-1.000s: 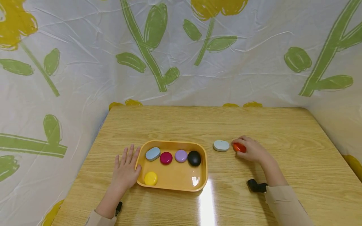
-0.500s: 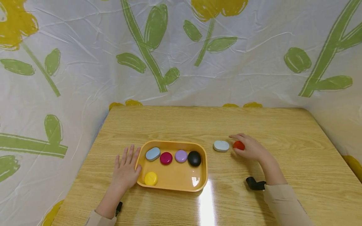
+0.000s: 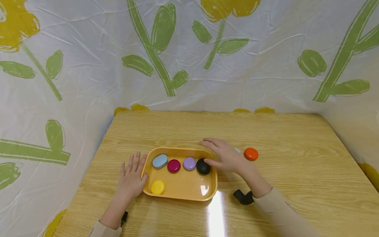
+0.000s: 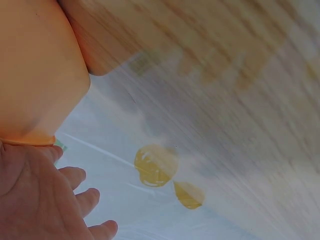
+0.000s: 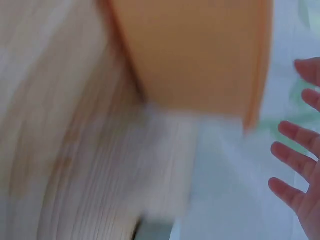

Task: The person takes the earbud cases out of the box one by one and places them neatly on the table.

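My left hand (image 3: 132, 180) lies flat with spread fingers against the left wall of the orange-yellow tray (image 3: 180, 194), its thumb at the rim. Over the tray's right rim hovers my right hand (image 3: 226, 156), fingers extended and apart, holding nothing; its thumb overlaps the black round piece (image 3: 203, 167). Beside that, a lilac disc (image 3: 189, 163), a crimson disc (image 3: 173, 166) and a light-blue oval piece (image 3: 160, 161) form a row inside the tray. A yellow disc (image 3: 158, 187) is in the near left corner. In the right wrist view the spread fingers (image 5: 295, 160) show beside the tray wall.
On the wooden table (image 3: 296, 144), right of the tray, lies a red disc (image 3: 251, 153). A pale oval piece (image 3: 237, 150) is mostly hidden behind my right hand. Black wrist-worn devices (image 3: 244, 197) hang under both forearms. A flower-printed sheet (image 3: 251, 82) surrounds the table.
My right hand has let go of the red disc, leaving it on the table, and has moved left to the tray's right rim. The left hand and the tray have stayed still.
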Demonstrator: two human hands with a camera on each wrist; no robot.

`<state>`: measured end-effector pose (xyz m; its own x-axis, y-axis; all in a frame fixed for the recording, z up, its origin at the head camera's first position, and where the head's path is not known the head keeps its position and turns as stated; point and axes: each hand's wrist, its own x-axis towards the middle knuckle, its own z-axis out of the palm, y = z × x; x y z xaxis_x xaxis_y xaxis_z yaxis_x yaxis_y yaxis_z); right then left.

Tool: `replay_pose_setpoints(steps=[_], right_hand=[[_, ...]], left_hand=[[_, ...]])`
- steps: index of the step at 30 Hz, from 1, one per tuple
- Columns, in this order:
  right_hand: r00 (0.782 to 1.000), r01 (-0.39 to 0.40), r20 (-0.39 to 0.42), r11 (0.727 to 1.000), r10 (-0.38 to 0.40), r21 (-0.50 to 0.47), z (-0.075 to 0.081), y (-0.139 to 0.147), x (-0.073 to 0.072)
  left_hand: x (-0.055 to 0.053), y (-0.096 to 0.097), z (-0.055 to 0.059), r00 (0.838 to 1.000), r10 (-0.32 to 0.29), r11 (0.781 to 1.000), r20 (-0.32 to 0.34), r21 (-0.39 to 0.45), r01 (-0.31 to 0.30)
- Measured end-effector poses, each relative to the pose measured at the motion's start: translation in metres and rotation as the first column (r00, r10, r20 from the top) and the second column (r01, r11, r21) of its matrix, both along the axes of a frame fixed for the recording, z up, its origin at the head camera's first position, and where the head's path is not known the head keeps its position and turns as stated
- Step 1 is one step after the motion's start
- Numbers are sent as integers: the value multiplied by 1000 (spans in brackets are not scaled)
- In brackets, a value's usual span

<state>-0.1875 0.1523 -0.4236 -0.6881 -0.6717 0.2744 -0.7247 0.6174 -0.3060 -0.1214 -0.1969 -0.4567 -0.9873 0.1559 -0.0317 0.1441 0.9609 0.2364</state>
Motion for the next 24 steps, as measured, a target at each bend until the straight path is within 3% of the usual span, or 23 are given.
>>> replay_pose_setpoints(steps=[5, 11, 17, 24], right_hand=[[988, -154, -12, 987, 154, 50, 2, -44, 7], [957, -289, 53, 931, 284, 224, 6, -81, 18], [943, -329, 59, 886, 328, 326, 4, -104, 27], [939, -339, 78, 862, 335, 377, -7, -126, 30]], left_hand=[[0, -1, 0, 1000, -5, 1000, -1, -1, 5], [-1, -2, -2, 1000, -7, 1000, -4, -21, 7], [-2, 0, 0, 1000, -11, 999, -5, -39, 11], [-2, -1, 2, 1000, -10, 999, 9, -33, 10]])
